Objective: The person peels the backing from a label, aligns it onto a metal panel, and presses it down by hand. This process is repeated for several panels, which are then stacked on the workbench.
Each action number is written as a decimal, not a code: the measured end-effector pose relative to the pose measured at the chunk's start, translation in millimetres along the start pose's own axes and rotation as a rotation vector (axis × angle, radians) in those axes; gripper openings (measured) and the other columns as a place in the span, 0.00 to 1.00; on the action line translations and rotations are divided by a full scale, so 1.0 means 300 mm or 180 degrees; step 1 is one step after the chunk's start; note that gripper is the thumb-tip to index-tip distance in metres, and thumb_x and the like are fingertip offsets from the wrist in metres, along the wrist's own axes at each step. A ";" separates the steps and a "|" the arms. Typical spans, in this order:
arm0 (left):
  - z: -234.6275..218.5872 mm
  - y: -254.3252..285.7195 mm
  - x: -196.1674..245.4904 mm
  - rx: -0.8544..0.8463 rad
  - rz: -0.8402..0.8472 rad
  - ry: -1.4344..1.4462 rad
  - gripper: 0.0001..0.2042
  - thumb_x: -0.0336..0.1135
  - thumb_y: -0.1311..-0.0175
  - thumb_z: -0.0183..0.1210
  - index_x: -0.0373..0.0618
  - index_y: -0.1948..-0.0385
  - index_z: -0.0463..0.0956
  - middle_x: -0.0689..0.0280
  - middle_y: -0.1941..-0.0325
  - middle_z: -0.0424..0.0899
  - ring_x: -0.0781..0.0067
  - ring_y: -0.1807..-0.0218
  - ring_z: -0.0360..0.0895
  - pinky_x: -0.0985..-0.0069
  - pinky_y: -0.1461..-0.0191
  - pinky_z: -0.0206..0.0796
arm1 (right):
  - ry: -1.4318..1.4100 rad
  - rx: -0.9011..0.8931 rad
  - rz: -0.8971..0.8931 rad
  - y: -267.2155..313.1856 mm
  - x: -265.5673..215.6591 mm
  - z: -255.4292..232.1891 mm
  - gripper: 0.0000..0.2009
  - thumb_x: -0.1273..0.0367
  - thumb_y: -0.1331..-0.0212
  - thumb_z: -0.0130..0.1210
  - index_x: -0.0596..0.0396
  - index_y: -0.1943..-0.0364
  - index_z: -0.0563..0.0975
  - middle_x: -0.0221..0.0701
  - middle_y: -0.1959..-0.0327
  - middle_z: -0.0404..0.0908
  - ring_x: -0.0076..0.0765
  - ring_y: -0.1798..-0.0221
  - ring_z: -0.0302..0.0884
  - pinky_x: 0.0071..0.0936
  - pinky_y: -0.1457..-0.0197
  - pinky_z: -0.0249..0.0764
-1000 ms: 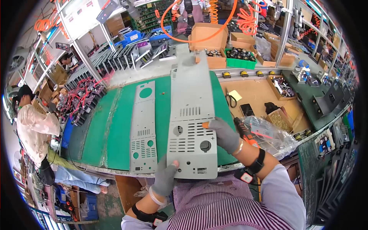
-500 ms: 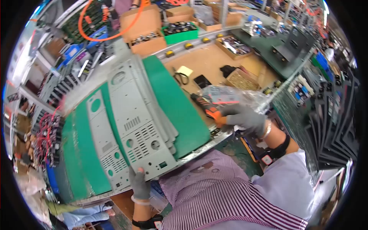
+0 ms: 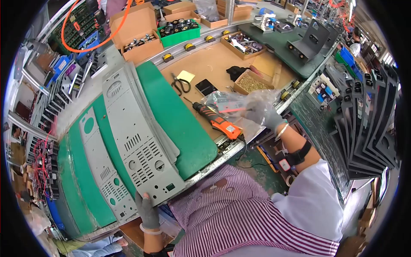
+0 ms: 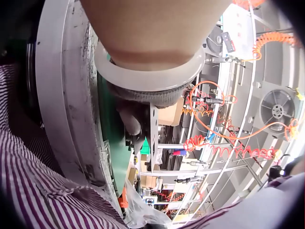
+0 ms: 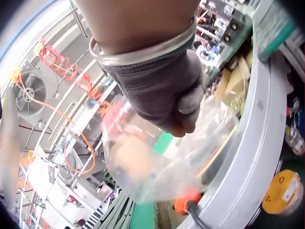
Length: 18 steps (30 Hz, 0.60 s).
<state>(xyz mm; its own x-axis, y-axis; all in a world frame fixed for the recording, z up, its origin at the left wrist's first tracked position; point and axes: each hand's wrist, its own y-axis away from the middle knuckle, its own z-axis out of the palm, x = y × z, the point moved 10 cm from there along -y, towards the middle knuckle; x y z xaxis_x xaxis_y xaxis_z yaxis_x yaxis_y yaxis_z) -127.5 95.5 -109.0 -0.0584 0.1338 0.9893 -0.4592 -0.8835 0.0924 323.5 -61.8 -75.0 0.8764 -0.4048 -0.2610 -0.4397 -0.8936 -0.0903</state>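
My gloved left hand (image 3: 148,213) grips the near edge of a long grey sheet-metal panel (image 3: 139,130), thumb on top. This panel has slots and round holes and lies on more grey panels. In the left wrist view the panel (image 4: 153,129) shows nearly edge-on beside the thumb. To the right, my gloved right hand (image 3: 262,115) grips a clear plastic bag (image 3: 234,105). The right wrist view shows the fingers curled at the crumpled bag (image 5: 138,167). An orange-and-black power screwdriver (image 3: 214,121) lies beside the bag.
A narrower grey panel (image 3: 100,167) lies left on the green mat (image 3: 188,145). Scissors (image 3: 181,84), a black phone (image 3: 206,87) and a box of small screws (image 3: 251,82) are on the brown board. Dark curved panels (image 3: 364,141) stand at far right.
My right hand left the panel, reached the power screwdriver, then moved beyond it to the plastic bag. My left hand stays at the panel's near edge. The head view has swung right.
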 end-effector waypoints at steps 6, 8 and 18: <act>-0.095 0.041 -0.057 0.0333 -0.0323 0.0439 0.13 0.37 0.35 0.47 0.38 0.55 0.65 0.64 0.59 0.71 0.76 0.58 0.71 0.78 0.54 0.68 | 0.1385 -0.0626 -0.0208 -0.137 -0.026 0.172 0.12 0.66 0.43 0.47 0.55 0.63 0.80 0.40 0.65 0.81 0.47 0.60 0.79 0.36 0.55 0.74; -0.100 0.041 -0.053 0.0345 -0.0302 0.0377 0.11 0.36 0.35 0.48 0.40 0.57 0.66 0.66 0.61 0.71 0.78 0.60 0.71 0.79 0.56 0.68 | 0.1253 -0.1405 0.0106 -0.128 0.026 0.231 0.13 0.69 0.42 0.44 0.55 0.62 0.80 0.45 0.62 0.80 0.49 0.58 0.79 0.37 0.53 0.74; -0.075 0.056 -0.065 0.0388 -0.0542 0.0250 0.10 0.33 0.38 0.47 0.38 0.59 0.66 0.67 0.62 0.70 0.81 0.61 0.67 0.82 0.59 0.63 | -0.0067 0.0356 0.0470 -0.176 0.109 0.149 0.20 0.63 0.44 0.50 0.48 0.45 0.68 0.42 0.50 0.74 0.48 0.48 0.72 0.39 0.44 0.67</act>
<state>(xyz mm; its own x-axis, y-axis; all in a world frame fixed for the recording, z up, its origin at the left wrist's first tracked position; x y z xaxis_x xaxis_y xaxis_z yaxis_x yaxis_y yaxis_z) -154.2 88.1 -129.2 -0.0604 0.3159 0.9469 -0.3581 -0.8923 0.2749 366.6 -19.3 -121.7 0.7968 -0.5249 -0.2992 -0.5835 -0.7971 -0.1554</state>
